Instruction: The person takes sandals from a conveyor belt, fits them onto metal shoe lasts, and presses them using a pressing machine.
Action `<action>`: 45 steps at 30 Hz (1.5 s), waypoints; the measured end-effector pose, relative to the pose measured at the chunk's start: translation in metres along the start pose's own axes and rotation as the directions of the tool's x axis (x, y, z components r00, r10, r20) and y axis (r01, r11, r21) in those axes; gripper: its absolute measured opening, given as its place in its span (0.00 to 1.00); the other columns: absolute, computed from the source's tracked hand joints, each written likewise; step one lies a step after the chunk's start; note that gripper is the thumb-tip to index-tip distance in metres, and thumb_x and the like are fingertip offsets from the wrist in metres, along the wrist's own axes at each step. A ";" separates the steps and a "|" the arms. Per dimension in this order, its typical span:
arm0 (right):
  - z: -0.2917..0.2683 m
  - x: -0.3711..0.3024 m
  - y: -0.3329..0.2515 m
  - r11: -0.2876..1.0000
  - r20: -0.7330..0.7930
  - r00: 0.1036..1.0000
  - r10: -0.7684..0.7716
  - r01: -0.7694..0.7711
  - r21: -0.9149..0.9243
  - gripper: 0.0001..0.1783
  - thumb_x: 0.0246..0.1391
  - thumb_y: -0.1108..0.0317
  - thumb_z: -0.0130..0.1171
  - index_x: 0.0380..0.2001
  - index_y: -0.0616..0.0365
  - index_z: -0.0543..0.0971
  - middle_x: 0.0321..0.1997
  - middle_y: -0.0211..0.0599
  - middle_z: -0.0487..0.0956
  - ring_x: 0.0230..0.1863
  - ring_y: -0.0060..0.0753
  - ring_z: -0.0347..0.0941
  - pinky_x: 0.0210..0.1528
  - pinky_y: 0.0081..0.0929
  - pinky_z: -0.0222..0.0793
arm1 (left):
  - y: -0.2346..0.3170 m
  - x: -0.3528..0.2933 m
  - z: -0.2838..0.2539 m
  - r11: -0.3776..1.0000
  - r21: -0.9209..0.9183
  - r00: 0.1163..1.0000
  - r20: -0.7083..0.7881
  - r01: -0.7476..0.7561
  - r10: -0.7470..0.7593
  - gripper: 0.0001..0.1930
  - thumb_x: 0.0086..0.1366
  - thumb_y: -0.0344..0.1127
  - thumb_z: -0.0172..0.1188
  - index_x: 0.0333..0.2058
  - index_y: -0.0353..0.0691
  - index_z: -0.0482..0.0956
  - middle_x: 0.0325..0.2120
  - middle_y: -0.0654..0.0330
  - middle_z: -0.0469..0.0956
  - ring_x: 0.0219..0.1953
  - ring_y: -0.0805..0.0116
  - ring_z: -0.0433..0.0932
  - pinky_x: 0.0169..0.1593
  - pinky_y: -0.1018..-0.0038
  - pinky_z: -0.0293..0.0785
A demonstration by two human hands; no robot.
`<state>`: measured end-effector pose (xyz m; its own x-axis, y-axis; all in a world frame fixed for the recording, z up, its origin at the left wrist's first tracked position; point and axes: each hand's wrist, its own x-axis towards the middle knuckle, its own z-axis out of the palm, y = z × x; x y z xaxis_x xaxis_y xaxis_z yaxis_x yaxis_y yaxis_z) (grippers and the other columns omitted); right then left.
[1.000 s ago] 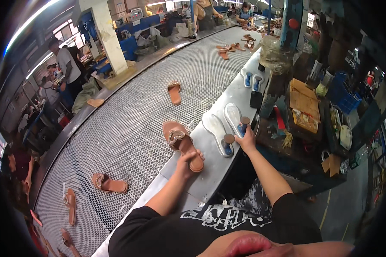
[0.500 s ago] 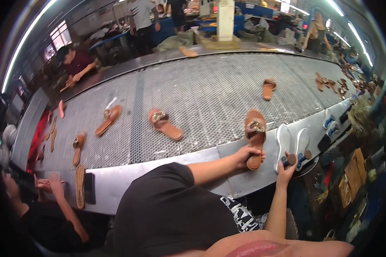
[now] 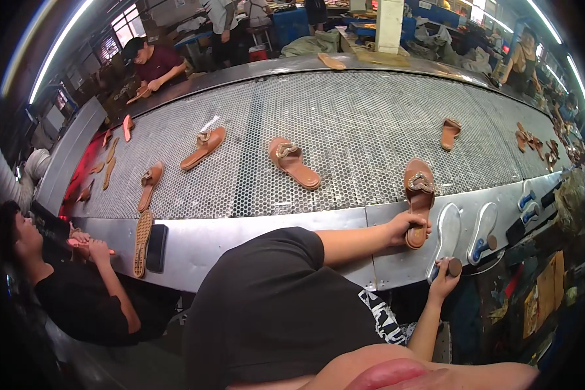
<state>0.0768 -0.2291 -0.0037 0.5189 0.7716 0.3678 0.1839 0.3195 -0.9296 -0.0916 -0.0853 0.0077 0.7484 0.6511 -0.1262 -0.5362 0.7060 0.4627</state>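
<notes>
The left hand (image 3: 407, 229) still grips the brown sandal (image 3: 419, 205). The right hand (image 3: 442, 281), moved from the right sole plate (image 3: 484, 222), grips the left sole plate's (image 3: 448, 227) handle (image 3: 455, 267).

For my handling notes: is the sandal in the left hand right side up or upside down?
Right side up: the sandal has its strap facing upward.

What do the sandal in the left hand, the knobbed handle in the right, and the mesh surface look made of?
Sandal: probably leather or imitation leather, smooth brown with a soft sheen; its ornament glints like metal or rhinestones.
Knobbed handle: matte brown round end, perhaps wood or rubber; too small to tell.
Mesh surface: likely bare metal, given its grey, glinting grid.
</notes>
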 end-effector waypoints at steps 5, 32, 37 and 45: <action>-0.001 -0.010 -0.001 1.000 -0.011 1.000 -0.002 0.002 0.024 0.06 0.61 0.72 0.54 0.36 0.62 0.69 0.28 0.32 0.72 0.31 0.25 0.72 0.41 0.25 0.69 | 0.000 -0.001 -0.004 0.999 -0.033 1.000 0.009 -0.026 0.026 0.14 0.58 0.27 0.56 0.43 0.34 0.69 0.36 0.54 0.76 0.39 0.61 0.80 0.45 0.61 0.79; -0.009 -0.025 0.004 0.996 0.110 0.991 -0.070 0.075 -0.039 0.08 0.62 0.70 0.52 0.39 0.65 0.70 0.32 0.33 0.72 0.35 0.28 0.70 0.44 0.26 0.67 | -0.003 -0.023 0.001 0.996 -0.054 0.995 0.060 -0.074 0.077 0.12 0.53 0.27 0.57 0.37 0.35 0.71 0.30 0.54 0.77 0.33 0.61 0.79 0.39 0.65 0.77; -0.001 -0.023 -0.002 0.993 0.141 0.987 -0.083 0.095 -0.077 0.08 0.62 0.70 0.52 0.37 0.66 0.71 0.31 0.34 0.72 0.35 0.29 0.70 0.44 0.27 0.67 | 0.009 -0.033 0.008 0.994 -0.040 0.994 0.049 -0.101 0.103 0.09 0.55 0.28 0.57 0.35 0.35 0.72 0.29 0.54 0.77 0.33 0.61 0.80 0.39 0.64 0.78; 0.000 -0.027 0.000 0.998 0.096 0.995 -0.021 0.026 -0.049 0.10 0.61 0.72 0.54 0.42 0.66 0.70 0.29 0.30 0.74 0.34 0.23 0.70 0.42 0.22 0.67 | 0.010 -0.029 -0.008 0.999 -0.032 0.998 0.066 0.010 -0.008 0.11 0.58 0.33 0.60 0.36 0.32 0.76 0.32 0.54 0.79 0.36 0.61 0.81 0.42 0.64 0.79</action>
<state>0.0627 -0.2492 -0.0138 0.4326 0.8137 0.3883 0.2379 0.3124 -0.9197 -0.1217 -0.0945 0.0090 0.7767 0.6257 -0.0722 -0.5406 0.7211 0.4333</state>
